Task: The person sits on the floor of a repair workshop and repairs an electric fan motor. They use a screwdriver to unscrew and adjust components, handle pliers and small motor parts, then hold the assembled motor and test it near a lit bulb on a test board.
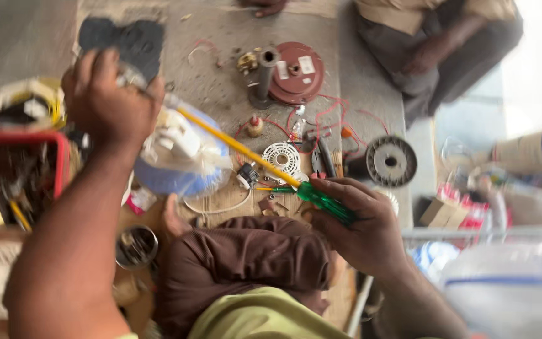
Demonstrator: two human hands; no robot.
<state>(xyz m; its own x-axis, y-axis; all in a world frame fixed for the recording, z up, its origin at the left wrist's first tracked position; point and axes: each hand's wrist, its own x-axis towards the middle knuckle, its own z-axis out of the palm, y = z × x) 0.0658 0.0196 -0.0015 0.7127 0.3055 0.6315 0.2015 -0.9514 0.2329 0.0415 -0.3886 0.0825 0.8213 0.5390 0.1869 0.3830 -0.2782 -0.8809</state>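
While your right hand (362,223) closes around the green screwdriver (326,202), fingers curled tight over the translucent handle, your left hand (109,100) is raised over the left side of the work area, gripping the upper end of a long yellow rod (239,149). That rod runs on a slant from your left fist down towards your right hand, its lower end meeting the screwdriver just beside your right fingertips (whether the two touch is lost in the blur). Your left fingers are wrapped shut around the rod's top, knuckles towards the camera.

Under the rod sits a blue and white bundle (180,157) in clear wrapping, close below your left wrist. Just beyond your right hand lies a small white round grille (281,157), and near it a tangle of red wires (321,119) spreads over the grey floor (221,81). Farther off stand a dark red motor cover (296,72) and a grey cylinder (263,75) side by side, with a wound motor coil (390,161) to the right of the wires. A red-framed crate (26,163) of loose parts is at your left, and a small metal tin (136,246) sits by your forearm. Your brown-clad knee (246,257) fills the foreground. Another person (446,37) sits across from you at the top right.
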